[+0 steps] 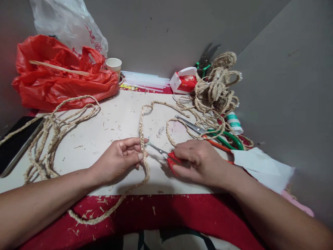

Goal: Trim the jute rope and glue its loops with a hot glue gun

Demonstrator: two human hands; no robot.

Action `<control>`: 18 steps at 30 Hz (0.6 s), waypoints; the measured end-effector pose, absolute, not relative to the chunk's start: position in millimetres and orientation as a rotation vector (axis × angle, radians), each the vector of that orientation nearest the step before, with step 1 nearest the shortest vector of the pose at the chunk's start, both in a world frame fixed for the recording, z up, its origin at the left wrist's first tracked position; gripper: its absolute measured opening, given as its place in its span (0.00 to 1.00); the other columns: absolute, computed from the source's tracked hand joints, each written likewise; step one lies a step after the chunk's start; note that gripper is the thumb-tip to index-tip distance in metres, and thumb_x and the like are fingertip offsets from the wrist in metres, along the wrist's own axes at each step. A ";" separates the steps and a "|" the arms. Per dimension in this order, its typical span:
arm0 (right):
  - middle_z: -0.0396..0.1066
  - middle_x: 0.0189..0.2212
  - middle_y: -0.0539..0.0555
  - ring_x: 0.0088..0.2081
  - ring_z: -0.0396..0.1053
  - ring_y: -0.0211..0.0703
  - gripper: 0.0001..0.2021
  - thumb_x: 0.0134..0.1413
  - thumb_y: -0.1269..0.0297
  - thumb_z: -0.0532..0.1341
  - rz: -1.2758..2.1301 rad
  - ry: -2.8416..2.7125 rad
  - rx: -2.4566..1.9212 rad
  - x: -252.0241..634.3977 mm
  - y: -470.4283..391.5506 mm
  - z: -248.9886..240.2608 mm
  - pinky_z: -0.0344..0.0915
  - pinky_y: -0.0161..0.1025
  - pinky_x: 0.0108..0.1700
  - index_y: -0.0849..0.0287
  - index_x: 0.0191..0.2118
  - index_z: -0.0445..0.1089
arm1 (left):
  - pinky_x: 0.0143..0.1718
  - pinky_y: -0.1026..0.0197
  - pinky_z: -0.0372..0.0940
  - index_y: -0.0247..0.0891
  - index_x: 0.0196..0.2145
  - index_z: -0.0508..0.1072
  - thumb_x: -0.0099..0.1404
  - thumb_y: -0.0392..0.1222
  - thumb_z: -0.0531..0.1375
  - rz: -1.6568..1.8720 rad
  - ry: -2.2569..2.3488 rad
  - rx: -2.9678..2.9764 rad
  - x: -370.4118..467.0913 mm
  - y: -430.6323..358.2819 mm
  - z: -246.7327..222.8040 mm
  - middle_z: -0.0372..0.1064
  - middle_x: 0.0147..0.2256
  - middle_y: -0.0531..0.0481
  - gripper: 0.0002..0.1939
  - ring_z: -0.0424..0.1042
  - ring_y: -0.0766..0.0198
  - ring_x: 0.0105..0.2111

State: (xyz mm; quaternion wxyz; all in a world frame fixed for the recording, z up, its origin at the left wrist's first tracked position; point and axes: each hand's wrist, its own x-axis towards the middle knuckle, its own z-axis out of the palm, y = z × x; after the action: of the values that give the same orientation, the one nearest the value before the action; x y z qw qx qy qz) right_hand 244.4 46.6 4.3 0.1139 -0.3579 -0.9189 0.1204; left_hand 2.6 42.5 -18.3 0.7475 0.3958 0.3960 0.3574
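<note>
Pinching grip — left hand clamps braided rope; right hand grips red scissors just beside.

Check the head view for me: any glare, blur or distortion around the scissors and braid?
Head view: even, soft light; faint shadows under the left hand and right hand on the pale board. Small red-handled scissors and braided tan jute rope look sharp; no glare. Wide-angle distortion stretches forearms and corners; the white paper sheet looks slightly soft.

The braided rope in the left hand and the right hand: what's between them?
In the head view, only the scissors' blades, pointing at the braided rope pinched by the left hand; right hand grips them.
</note>
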 end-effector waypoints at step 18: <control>0.57 0.18 0.46 0.23 0.52 0.33 0.15 0.54 0.66 0.58 0.656 -2.808 -1.074 244.3 43.1 9.9 0.46 0.35 0.29 0.58 0.20 0.54 | 0.29 0.68 0.64 0.34 0.43 0.77 0.54 0.37 0.69 0.871 0.912 0.811 2.9 44.1 -14.7 0.69 0.28 0.52 0.18 0.66 0.73 0.24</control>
State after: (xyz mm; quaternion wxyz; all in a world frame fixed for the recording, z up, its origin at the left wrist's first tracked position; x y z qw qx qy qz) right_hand 244.3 43.1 9.9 0.0322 -0.3487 -0.9121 0.2131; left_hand 2.9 44.1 -14.7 0.7319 0.3685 0.4145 0.3958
